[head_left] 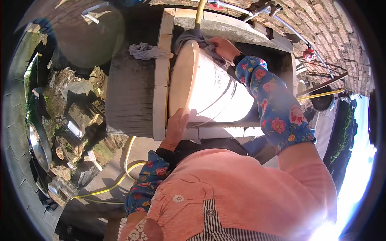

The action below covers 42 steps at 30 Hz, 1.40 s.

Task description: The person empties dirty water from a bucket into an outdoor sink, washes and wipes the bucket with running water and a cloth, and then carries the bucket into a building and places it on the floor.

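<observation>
A white bucket (223,94) lies on its side in a tiled basin (160,68), its pale round end facing left. Dark print and a thin wire handle show on its wall. My left hand (177,126) grips the edge of that round end at the near side, fingers partly hidden behind it. At the far side, my right hand (225,48) is closed on a wet-looking grey cloth (193,38) that lies against the bucket's wall. A second grey cloth (146,51) rests over the basin's left edge.
A yellow hose (128,160) runs on the ground at left. Rough stones (72,108) carry a brush (94,160) and a small white dish (74,128). Pipes with a red-handled tap (308,54) run along the brick wall (341,48). Strong sunlight glares at lower right.
</observation>
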Motion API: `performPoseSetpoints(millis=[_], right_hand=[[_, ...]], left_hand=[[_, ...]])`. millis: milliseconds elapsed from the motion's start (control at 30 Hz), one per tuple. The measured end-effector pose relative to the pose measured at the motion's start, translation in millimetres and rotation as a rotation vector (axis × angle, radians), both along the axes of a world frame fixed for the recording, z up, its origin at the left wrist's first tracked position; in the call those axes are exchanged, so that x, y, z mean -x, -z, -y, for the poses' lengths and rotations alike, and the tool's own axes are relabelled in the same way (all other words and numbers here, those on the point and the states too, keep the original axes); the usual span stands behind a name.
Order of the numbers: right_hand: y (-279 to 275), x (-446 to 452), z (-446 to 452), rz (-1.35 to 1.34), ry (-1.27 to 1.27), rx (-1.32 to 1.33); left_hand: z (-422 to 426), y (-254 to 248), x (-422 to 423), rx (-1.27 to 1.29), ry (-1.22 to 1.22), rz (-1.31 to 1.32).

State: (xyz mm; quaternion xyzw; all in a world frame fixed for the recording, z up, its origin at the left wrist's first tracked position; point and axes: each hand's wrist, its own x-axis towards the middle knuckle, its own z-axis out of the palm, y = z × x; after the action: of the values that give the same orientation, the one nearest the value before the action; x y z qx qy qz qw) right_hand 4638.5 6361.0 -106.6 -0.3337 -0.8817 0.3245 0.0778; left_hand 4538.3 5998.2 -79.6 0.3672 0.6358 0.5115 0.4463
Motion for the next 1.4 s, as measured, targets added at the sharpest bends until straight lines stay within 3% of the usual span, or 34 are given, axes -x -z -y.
performPoseSetpoints(millis=[67, 133, 200, 267, 333, 433, 467, 500, 533, 600, 667, 733, 767, 800, 833, 867, 933, 1000, 1067, 1167, 1267, 1300, 1333, 1367, 1400], right_hand=[[-13, 1, 19, -0.111, 0.051, 0.163], [-63, 10, 45, -0.149, 0.034, 0.412], [-64, 3, 68, -0.258, -0.053, 0.406], [-110, -5, 109, -0.179, -0.105, 0.191], [-118, -20, 144, -0.150, -0.295, 0.229], [-114, -40, 159, -0.217, -0.381, 0.021], [-121, -48, 154, -0.242, -0.172, 0.181], [-135, -52, 152, -0.269, 0.041, 0.349], [-143, -59, 146, -0.485, 0.241, 0.558], [-172, -92, 123, -0.655, 0.435, 0.630], [-191, -122, 115, -0.835, 0.456, 0.539], [-201, -147, 114, -0.845, 0.477, 0.418], [-201, -151, 119, -0.856, 0.484, 0.419], [-203, -154, 130, -0.810, 0.463, 0.326], [-204, -157, 135, -0.762, 0.439, 0.234], [-185, -158, 136, -0.695, 0.406, 0.122], [-160, -149, 143, -0.337, 0.281, -0.088], [-102, -125, 149, -0.255, 0.235, -0.137], [-49, -103, 148, -0.139, 0.150, -0.494], [-28, -111, 112, -0.164, 0.226, -0.449], [-24, -132, 56, -0.141, 0.477, -0.194], [-10, -139, 33, -0.107, 0.482, -0.165], [-15, -145, 12, 0.066, 0.386, -0.057], [13, -146, -13, 0.021, 0.505, 0.099], [39, -152, -33, 0.063, 0.368, -0.041]], left_hand=[[-1, 3, 0, -0.009, 0.022, 0.024], [-6, 2, -1, 0.005, -0.004, -0.007], [-19, -2, -1, -0.015, -0.014, -0.020], [-45, -7, 4, -0.047, -0.015, -0.042], [-74, -11, 8, 0.004, -0.067, 0.001], [-118, 13, 8, -0.067, -0.130, 0.469], [-123, 15, 10, -0.021, -0.162, 0.765], [-127, 2, 15, 0.015, -0.117, 0.579], [-127, -9, 17, 0.053, -0.072, 0.395], [-129, -15, 12, 0.039, -0.121, 0.271], [-135, -21, 6, -0.001, -0.173, 0.145], [-130, -31, -6, -0.152, -0.250, -0.248], [-124, -35, -12, -0.199, -0.162, -0.433], [-121, -43, -16, -0.199, -0.154, -0.442], [-118, -49, -19, -0.248, -0.061, -0.732], [-117, -53, -20, -0.295, 0.032, -1.023], [-120, -47, -18, -0.158, 0.109, -0.987], [-132, -31, -15, -0.074, -0.081, -0.722], [-134, -39, -18, 0.035, -0.096, -0.653], [-132, -21, -15, -0.050, -0.059, -0.448], [-116, -5, -21, -0.002, -0.089, -0.626], [-108, 11, -29, -0.229, -0.127, -0.129], [-96, -2, -34, -0.050, -0.178, -0.006], [-85, -6, -37, 0.042, -0.136, -0.191], [-80, -8, -39, 0.124, -0.092, -0.373]])
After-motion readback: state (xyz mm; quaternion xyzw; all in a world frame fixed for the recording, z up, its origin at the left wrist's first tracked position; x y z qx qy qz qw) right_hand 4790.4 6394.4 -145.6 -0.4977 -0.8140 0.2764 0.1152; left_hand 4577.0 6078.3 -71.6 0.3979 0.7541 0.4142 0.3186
